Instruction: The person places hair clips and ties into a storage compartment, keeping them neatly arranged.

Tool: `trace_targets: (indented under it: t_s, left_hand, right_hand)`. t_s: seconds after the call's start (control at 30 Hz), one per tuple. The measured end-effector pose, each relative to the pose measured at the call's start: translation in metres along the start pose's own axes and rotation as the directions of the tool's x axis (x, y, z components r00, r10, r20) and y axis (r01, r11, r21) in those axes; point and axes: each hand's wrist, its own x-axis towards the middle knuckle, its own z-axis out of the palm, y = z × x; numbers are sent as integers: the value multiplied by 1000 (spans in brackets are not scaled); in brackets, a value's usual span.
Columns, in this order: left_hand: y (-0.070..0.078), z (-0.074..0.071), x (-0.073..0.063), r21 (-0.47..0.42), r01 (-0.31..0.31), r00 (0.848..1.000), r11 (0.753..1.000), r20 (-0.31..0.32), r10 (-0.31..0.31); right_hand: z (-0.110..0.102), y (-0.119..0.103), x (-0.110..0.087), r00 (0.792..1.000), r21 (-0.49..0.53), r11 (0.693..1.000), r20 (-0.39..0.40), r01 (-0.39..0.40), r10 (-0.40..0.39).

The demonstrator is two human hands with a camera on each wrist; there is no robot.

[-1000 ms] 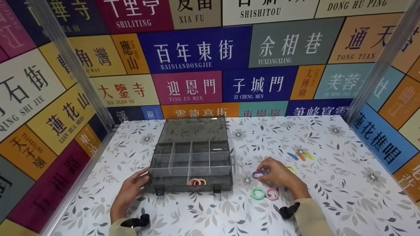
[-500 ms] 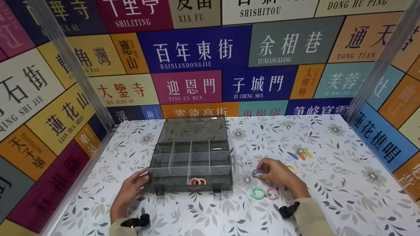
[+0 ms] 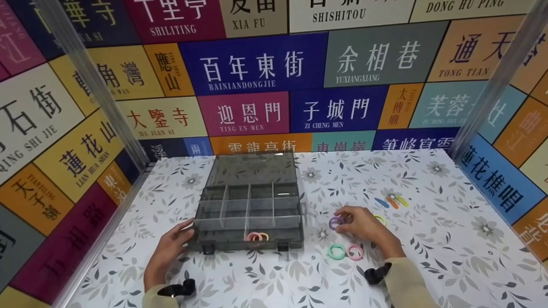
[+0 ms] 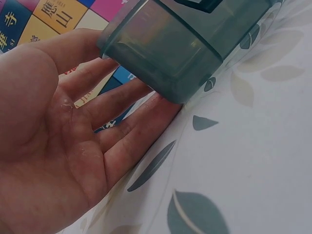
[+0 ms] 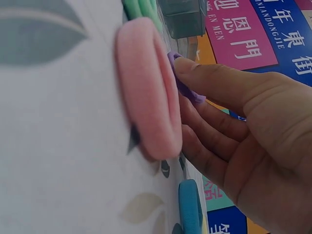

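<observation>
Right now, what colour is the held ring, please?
The ring is purple, clearest in the head view.

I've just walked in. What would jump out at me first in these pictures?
Probably the wall of bright signs, which fills the back behind the pale, leaf-patterned table. Next, the open grey box left of the table's middle, with the person's left hand at its left side. Then the purple ring to its right, pinched in the right hand.

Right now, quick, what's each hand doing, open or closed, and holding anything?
Left hand: open, fingers against the side of the grey box.
Right hand: closed, pinching the purple ring.
</observation>
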Motion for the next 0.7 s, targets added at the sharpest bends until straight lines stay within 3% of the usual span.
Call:
trace_targets:
  t_s: [0.27,0.7]
  left_hand:
    - [-1,0,1,-3,0,1000,1000,-6,0]
    - [-2,-2,1,16,22,1000,1000,6,-22]
  right_hand:
    - [0,2,0,1000,9,1000,-18,10,-10]
    - [1,6,0,1000,136,991,-7,20,-19]
